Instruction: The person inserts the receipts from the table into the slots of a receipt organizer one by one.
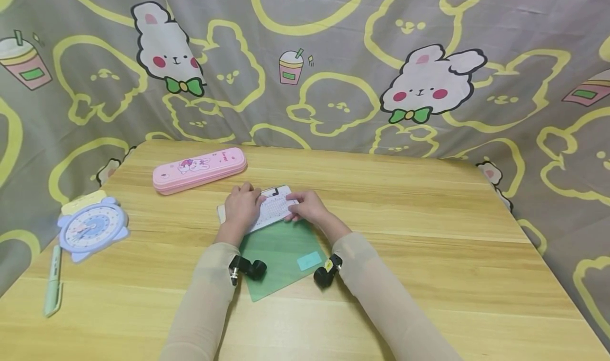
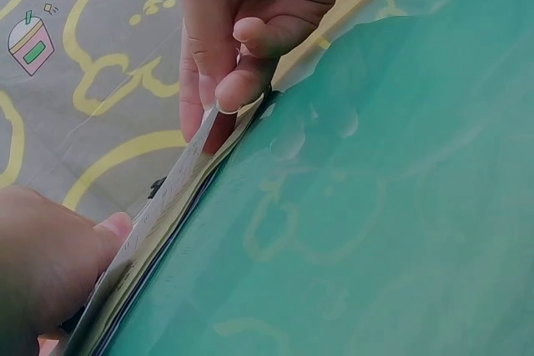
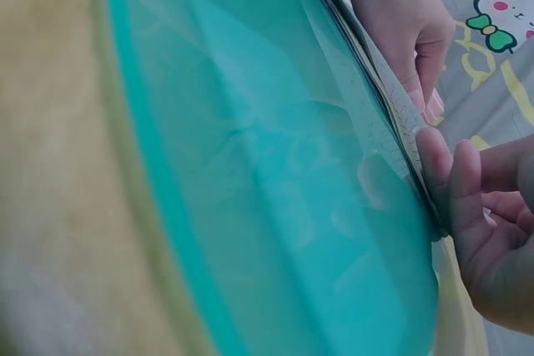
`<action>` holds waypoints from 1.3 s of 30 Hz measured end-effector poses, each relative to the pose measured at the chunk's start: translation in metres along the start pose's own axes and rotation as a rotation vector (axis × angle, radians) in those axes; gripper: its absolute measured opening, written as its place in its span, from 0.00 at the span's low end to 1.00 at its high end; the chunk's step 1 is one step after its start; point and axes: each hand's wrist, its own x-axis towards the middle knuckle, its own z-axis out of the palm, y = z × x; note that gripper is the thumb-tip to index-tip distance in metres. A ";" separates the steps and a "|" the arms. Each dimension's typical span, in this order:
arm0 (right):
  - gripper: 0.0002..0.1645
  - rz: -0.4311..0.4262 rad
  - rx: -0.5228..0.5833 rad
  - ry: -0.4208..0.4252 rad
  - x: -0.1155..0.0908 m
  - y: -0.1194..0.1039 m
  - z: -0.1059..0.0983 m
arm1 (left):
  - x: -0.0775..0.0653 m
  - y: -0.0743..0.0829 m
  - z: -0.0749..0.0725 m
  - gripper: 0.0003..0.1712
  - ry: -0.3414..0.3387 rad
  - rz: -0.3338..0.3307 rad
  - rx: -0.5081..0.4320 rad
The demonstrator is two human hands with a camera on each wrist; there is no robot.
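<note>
A booklet with a printed white page (image 1: 274,211) lies at the middle of the table, its translucent green cover (image 1: 281,252) nearest me. A small teal label (image 1: 310,261) shows on that cover. My left hand (image 1: 242,207) rests on the page's left part with bent fingers; whether it grips anything is hidden. At the right edge, my right hand (image 1: 308,207) pinches the pages. In the left wrist view the right hand (image 2: 259,18) holds a page edge (image 2: 188,160) slightly apart from the layers behind. A black L-shaped mark or piece (image 1: 272,192) shows near the page's far edge.
A pink pencil case (image 1: 200,170) lies behind and left of the booklet. At the left are a blue clock-shaped toy (image 1: 93,227), a pale yellow piece (image 1: 82,202) behind it and a light green pen (image 1: 53,281). A patterned curtain (image 1: 333,43) hangs round the table.
</note>
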 end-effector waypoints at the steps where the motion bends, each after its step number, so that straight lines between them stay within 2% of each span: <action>1: 0.22 0.004 -0.004 0.002 0.000 0.000 0.000 | 0.000 0.000 0.000 0.19 0.000 0.000 -0.002; 20: 0.22 -0.032 -0.014 0.010 0.005 0.003 0.000 | 0.001 -0.001 0.002 0.20 -0.009 0.001 0.004; 27: 0.21 -0.045 -0.019 0.001 0.001 0.008 -0.003 | 0.000 -0.002 0.001 0.21 -0.019 -0.013 -0.030; 39: 0.10 -0.096 -0.045 -0.004 -0.012 0.019 -0.020 | -0.001 -0.002 -0.001 0.22 -0.016 -0.034 -0.084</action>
